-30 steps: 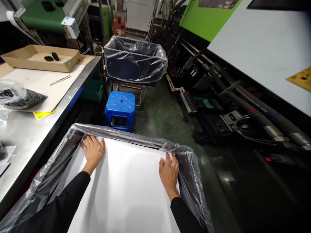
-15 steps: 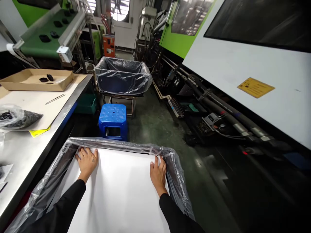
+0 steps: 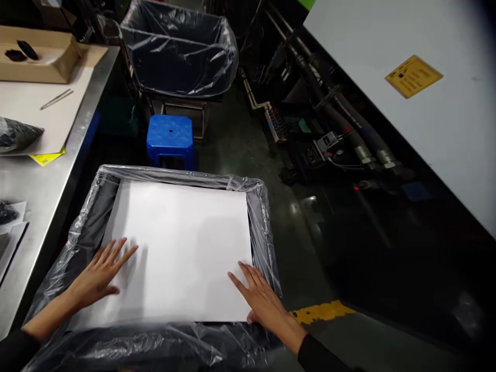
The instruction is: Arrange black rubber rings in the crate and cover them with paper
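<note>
A large white sheet (image 3: pixel 178 243) lies flat inside a bin lined with clear plastic (image 3: pixel 261 217) right in front of me. My left hand (image 3: pixel 101 271) rests open on the sheet's near left part, fingers spread flat. My right hand (image 3: pixel 259 297) lies open at the sheet's near right corner, fingers stretched over its edge beside the plastic liner. Neither hand holds anything.
A steel table (image 3: pixel 42 181) runs along the left with a cardboard tray (image 3: pixel 46 59), a white board, a pen and a bag of black parts (image 3: pixel 15 135). Beyond are a blue stool (image 3: pixel 169 137), a second lined bin (image 3: pixel 180 49), and machine hoses (image 3: pixel 341 124) at right.
Both hands slid from the far corners of the sheet back to its near edge. The view tilted down, and the whole sheet now shows lying flat in the bin.
</note>
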The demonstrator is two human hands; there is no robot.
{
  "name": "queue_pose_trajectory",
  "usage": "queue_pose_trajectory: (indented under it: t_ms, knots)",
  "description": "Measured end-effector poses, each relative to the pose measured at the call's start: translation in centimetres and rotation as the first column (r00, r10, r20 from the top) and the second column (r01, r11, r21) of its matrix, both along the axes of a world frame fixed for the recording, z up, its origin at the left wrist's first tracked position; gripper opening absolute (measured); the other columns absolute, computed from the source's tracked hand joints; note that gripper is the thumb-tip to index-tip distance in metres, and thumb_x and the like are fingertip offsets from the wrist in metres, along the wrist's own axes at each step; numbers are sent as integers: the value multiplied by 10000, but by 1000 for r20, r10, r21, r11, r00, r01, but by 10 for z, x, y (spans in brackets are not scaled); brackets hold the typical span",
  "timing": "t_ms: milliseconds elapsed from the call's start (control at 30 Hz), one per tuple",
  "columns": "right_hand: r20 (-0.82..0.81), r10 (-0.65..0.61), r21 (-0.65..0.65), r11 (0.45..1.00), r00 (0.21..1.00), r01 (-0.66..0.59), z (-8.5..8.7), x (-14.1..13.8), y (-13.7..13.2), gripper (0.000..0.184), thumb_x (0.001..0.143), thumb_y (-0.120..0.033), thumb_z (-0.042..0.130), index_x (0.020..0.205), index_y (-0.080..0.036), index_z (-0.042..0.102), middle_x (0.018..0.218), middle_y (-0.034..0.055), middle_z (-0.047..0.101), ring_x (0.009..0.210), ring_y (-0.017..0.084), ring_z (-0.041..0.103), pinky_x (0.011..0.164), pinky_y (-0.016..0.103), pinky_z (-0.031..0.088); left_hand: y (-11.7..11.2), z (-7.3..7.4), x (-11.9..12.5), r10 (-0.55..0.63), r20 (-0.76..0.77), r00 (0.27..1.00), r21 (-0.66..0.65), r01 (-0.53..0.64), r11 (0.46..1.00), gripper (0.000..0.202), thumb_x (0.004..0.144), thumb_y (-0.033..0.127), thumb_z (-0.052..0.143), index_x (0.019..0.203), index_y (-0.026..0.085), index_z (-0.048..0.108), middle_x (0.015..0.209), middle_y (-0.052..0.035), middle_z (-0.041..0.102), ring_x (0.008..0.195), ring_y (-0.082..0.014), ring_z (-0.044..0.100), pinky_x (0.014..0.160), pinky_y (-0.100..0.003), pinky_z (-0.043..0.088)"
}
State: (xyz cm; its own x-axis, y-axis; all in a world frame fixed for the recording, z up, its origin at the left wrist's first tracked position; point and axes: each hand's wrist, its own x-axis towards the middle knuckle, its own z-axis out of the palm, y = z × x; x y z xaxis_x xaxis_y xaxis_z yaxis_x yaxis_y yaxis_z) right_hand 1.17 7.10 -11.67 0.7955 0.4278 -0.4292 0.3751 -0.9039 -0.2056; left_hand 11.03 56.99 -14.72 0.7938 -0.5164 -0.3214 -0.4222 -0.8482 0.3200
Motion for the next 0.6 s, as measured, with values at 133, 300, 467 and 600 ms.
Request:
queue_pose_trajectory:
  t_ms: [133,300,467,600]
  knots:
    - [-54,89,-84,992,995,-93,-21,-10,6,1074,529,-80,831,1465,-234,327,1483,245,352,1355,405,344,1114,517,291,19,0,-61,-66,28,997,198,59,978,1279,435,563,887,1470,365,162,1595,-96,98,1434,-409,62,1142,-517,212]
    - [-4,72,-189,979,997,-72,-29,-17,18,912,694,95,572,1489,-233,269,1499,254,308,1342,435,343,1049,574,340,18,-10,-68,-80,88,993,262,54,963,1195,488,599,845,1460,380,184,1597,-90,91,1430,-411,102,1142,-523,210]
    - [-1,76,-167,983,997,-75,-23,-18,15,968,633,-37,748,1469,-254,311,1469,214,378,1308,402,401,1057,521,367,25,2,-74,-59,30,998,228,51,972,1172,562,485,863,1474,367,137,1593,-88,139,1441,-354,140,1166,-484,180]
    - [67,28,-154,988,997,-18,-27,-16,16,833,620,-22,739,1382,-221,466,1364,206,500,1228,414,481,989,538,436,25,-4,-93,-17,76,997,291,-6,957,956,702,-62,607,1476,323,197,1557,-150,245,1404,-352,268,1134,-508,259]
